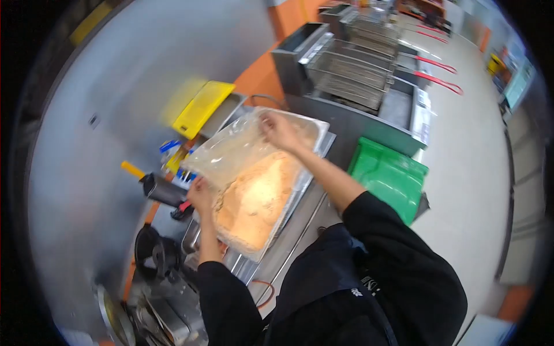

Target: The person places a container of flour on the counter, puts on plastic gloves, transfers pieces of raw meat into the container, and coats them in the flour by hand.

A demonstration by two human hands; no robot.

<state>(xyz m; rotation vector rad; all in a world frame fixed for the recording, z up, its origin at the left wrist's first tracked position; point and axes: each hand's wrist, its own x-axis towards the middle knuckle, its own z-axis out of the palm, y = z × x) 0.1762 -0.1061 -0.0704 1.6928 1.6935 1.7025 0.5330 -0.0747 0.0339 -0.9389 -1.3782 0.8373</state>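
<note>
A large pale tub [323,130] stands on the metal counter, lined with a clear plastic bag [222,151]. Orange-tan powder [254,199] lies heaped in it. At the tub's far side my right hand [278,131] is closed on the bag's edge. My left hand [200,195] pinches the bag at the tub's left side, its fingertips small and partly blurred. Between both hands the clear film stretches over the far left part of the powder.
A yellow lid [203,108] leans behind the tub. Fryer baskets [352,78] with red handles are at the back. A green bin [388,176] stands right of the counter. Black containers [151,248] and a dark scoop-like holder [164,190] sit at left.
</note>
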